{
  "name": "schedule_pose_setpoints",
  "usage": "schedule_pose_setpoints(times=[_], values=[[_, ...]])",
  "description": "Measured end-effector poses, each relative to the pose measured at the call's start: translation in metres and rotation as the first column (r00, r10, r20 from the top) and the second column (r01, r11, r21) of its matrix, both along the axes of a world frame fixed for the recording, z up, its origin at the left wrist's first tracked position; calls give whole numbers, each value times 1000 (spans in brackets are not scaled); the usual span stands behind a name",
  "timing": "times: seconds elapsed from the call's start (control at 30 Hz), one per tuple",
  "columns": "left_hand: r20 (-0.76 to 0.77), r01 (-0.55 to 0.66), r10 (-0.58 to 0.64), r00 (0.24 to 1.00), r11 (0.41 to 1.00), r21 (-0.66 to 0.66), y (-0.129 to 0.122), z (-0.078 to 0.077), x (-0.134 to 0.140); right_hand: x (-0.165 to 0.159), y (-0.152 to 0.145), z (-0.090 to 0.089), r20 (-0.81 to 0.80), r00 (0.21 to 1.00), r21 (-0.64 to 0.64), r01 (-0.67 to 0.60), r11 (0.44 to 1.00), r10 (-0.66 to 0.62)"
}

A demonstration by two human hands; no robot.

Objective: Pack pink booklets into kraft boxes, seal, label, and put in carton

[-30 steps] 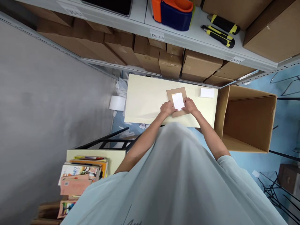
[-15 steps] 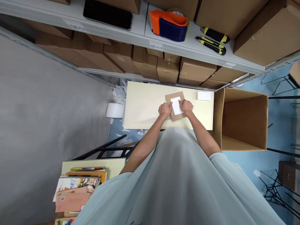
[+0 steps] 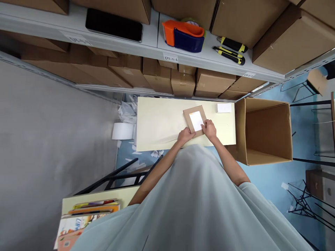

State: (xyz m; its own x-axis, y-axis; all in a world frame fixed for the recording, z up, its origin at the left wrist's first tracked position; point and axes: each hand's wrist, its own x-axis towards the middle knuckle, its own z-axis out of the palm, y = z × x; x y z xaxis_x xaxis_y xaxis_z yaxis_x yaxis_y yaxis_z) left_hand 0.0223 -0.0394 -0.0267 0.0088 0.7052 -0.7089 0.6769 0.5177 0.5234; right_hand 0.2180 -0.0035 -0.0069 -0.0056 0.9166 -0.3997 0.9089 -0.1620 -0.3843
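A flat brown cardboard box (image 3: 187, 114) with a white label (image 3: 196, 121) on its upper face is held at a slant above the cream table (image 3: 159, 122). My left hand (image 3: 185, 135) grips its near left corner, thumb on top and fingers curled beneath. On the right edge, my right hand (image 3: 209, 129) closes round the box, its thumb at the label's lower right corner. The fingertips under the box are hidden.
A white stack of labels (image 3: 223, 108) lies at the table's far right. Beside the table stands a large open carton (image 3: 268, 130). Above is a shelf with a tape dispenser (image 3: 184, 35), utility knives (image 3: 231, 50) and a black phone (image 3: 114, 25). Magazines (image 3: 86, 219) lie lower left.
Both hands have slid toward my body along the box, the left to its near corner. The box's near side now sits closer to me and its left side face shows. The view has shifted slightly.
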Motion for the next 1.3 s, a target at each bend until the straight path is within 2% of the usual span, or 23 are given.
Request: schedule_pose_setpoints(times=[0.07,0.13,0.23,0.3,0.37,0.43,0.47,0.57,0.67,0.8,0.9,1.0,1.13,1.3], values=[[48,-2,1,999,1000,14,-3,1,-3,-4,-2,4,8,999,41,41,998,-42],[95,-52,48,994,998,38,-2,2,-12,-3,-9,8,-10,995,94,95,991,-95],[98,-173,160,982,974,146,10,1,-32,1,-30,11,-100,954,91,290,953,-281],[94,-195,177,980,952,235,27,-3,-46,2,-50,11,-197,845,-64,495,867,-497],[118,-177,149,982,941,289,48,-9,-57,-2,-70,8,-255,702,-286,602,745,-665],[165,-157,109,980,939,307,69,-15,-63,-10,-86,5,-320,583,-482,577,659,-746],[196,-145,86,977,940,310,77,-19,-64,-15,-92,2,-366,535,-548,537,641,-761],[259,-114,27,965,938,328,92,-24,-64,-30,-99,-4,-509,402,-621,441,648,-761],[247,-108,13,969,920,376,90,-20,-69,-35,-98,-7,-572,364,-568,471,675,-735],[207,-166,75,975,869,465,67,-10,-84,-25,-92,-6,-630,369,-433,563,704,-683],[213,-211,127,969,872,441,40,-7,-92,-12,-79,-6,-651,468,-287,577,765,-597],[202,-253,186,962,884,392,14,-11,-92,0,-57,-8,-646,582,-166,524,835,-494],[138,-309,280,950,902,301,-10,-19,-85,7,-28,-18,-622,655,-147,440,886,-429],[92,-353,340,936,898,263,-20,-27,-80,10,-15,-36,-614,680,-198,358,913,-400]])
